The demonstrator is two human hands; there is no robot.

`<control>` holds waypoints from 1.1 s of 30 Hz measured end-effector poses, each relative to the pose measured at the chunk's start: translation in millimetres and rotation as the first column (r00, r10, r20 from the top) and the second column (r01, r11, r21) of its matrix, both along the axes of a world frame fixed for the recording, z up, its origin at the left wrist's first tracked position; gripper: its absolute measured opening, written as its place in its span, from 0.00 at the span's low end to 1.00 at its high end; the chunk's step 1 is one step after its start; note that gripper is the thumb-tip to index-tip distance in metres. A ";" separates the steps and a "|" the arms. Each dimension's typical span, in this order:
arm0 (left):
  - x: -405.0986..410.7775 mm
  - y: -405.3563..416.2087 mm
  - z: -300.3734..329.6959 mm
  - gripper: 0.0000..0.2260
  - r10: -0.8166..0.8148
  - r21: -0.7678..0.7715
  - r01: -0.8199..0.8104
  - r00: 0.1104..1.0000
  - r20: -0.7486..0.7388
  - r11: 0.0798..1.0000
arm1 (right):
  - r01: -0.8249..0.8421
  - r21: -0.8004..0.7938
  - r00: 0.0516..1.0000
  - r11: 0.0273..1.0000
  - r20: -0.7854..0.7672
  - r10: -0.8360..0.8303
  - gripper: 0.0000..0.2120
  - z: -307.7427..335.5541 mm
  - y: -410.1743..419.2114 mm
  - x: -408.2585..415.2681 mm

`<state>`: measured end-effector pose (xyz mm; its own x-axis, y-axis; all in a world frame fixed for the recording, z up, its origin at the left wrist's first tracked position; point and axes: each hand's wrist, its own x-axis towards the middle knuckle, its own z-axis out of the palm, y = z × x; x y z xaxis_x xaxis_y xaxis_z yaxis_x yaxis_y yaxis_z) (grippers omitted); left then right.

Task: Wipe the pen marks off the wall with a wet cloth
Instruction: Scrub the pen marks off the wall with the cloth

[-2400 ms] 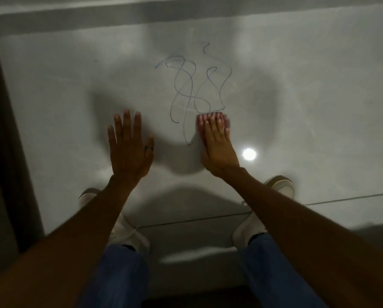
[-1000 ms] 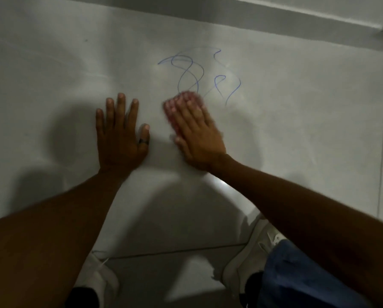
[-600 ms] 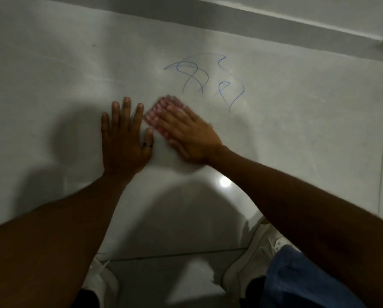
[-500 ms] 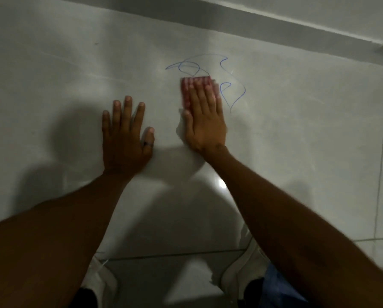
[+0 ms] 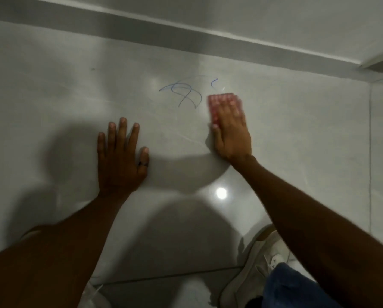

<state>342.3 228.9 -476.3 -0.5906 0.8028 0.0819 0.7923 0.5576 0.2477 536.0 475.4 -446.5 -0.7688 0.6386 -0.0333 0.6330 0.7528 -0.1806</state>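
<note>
Two hands were on the wall (image 5: pixel 297 134): the left hand (image 5: pixel 119 161) lay flat with fingers spread, bracing, holding nothing; the right hand (image 5: pixel 230 127) had its grip flattened, fingers together, pressing the pink cloth (image 5: pixel 218 102) against the tile. Half a second earlier the cloth sat over the middle of the scribble; now it had swept to the right side, and the loops that were there were gone, only a small hook above the cloth left. The remaining pen marks (image 5: pixel 184 94) sat just left of the cloth, a crossed tangle, apart from it. Judged roughly half to two-thirds cleared; next pass likely needs to go leftward over the tangle
</note>
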 end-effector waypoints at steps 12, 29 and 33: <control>1.5 3.0 6.3 0.30 0.005 -0.028 -0.006 1.000 -0.027 1.000 | -0.095 -0.034 0.995 0.995 0.015 0.096 0.33 0.9 25.4 -59.3; 2.4 2.3 10.7 0.30 0.006 -0.052 -0.007 1.000 -0.008 0.999 | 0.305 -0.071 0.952 0.950 -0.008 -0.306 0.32 6.4 -22.2 -140.5; 2.4 1.8 7.9 0.30 -0.003 -0.034 0.001 0.999 -0.043 0.999 | -0.121 -0.039 0.993 0.992 -0.021 0.120 0.31 -0.6 -37.0 -148.1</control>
